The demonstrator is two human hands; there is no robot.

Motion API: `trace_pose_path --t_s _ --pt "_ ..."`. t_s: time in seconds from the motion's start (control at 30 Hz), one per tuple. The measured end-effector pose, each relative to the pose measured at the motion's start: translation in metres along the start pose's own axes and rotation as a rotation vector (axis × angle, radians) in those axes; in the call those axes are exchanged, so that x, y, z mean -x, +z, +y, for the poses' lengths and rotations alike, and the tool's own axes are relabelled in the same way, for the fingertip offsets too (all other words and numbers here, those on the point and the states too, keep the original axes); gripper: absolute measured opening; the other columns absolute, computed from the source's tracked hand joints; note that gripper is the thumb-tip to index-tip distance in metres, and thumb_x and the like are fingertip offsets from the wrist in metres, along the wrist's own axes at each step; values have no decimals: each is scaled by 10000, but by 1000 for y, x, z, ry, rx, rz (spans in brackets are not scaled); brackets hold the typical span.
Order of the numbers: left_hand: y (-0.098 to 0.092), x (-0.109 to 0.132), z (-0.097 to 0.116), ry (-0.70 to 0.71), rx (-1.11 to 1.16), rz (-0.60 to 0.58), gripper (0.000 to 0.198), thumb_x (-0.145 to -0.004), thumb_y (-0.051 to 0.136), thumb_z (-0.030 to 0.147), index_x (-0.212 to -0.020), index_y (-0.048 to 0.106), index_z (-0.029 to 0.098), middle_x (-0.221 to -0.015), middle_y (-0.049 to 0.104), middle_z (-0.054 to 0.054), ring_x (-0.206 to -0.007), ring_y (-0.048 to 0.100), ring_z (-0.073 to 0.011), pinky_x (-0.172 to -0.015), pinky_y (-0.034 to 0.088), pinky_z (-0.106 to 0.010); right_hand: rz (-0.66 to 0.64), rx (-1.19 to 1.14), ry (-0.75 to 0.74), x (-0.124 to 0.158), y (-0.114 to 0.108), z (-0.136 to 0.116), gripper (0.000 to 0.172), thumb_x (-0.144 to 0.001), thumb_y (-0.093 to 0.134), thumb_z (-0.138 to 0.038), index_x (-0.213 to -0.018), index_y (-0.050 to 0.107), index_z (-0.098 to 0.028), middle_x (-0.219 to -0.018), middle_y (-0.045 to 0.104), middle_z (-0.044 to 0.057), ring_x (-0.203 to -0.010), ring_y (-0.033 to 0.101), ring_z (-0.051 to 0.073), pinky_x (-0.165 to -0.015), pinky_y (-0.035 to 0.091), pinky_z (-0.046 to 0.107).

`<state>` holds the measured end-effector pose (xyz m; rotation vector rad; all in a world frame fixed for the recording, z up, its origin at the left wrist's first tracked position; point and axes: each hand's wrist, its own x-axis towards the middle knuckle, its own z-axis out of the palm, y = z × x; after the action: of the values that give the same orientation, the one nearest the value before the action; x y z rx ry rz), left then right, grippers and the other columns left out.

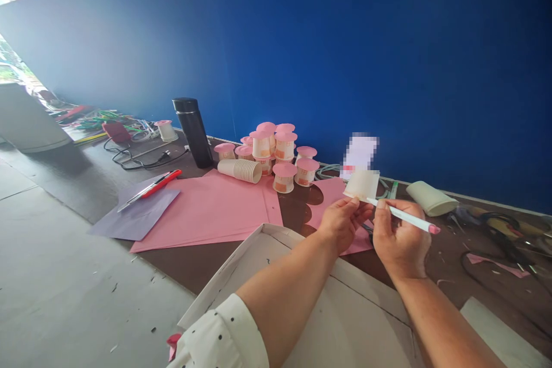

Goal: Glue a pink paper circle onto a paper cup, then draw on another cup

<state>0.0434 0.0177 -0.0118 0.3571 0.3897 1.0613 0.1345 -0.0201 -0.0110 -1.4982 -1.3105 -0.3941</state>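
Observation:
My left hand [342, 221] pinches a white paper cup [363, 184] by its rim. The cup is turned upside down, and faint orange marks show near its lower edge. In my right hand [401, 236] is a white marker pen [407, 217] with a pink end. Its tip points at the cup's lower edge; whether it touches cannot be told. Several finished-looking cup houses with pink round paper tops [284, 169] stand grouped by the wall, some stacked. A row of nested paper cups [240, 171] lies on its side in front of them.
Pink paper sheets [207, 207] and a purple sheet [146, 215] bear a red utility knife [150, 188]. A black bottle [192, 135] stands against the blue wall [276, 40]. A white cardboard box lid [345, 322] lies below my forearms. Cables [495, 230] and a paper roll [431, 199] are on the right.

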Motion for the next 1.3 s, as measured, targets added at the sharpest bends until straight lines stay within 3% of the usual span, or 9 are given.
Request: trace_pose_path --t_s 0.57,1.07,1.3 --pt "-1 -2 -4 43 -85 -16 182 -703 734 258 -701 634 106 -690 636 -58 -725 626 -139 -869 466 -310 -25 55 -5 -1 -1 -3 260 -844 511 -398 -859 596 -153 -787 635 95 -695 596 187 -617 448 292" --pt "-3 -4 -7 50 -148 0 129 -746 681 218 -705 649 101 -658 629 -51 -670 612 -134 -866 486 -339 -51 83 -24 -1 0 -1 258 -846 519 -392 -863 607 -149 -797 643 97 -703 604 186 -614 451 284" --pt "1 -3 -4 25 -101 58 111 -793 621 142 -711 645 71 -686 627 -74 -650 610 -111 -850 475 -311 57 21 -40 -1 0 1 255 -848 532 -357 -916 612 -125 -843 646 120 -709 596 186 -625 466 301"
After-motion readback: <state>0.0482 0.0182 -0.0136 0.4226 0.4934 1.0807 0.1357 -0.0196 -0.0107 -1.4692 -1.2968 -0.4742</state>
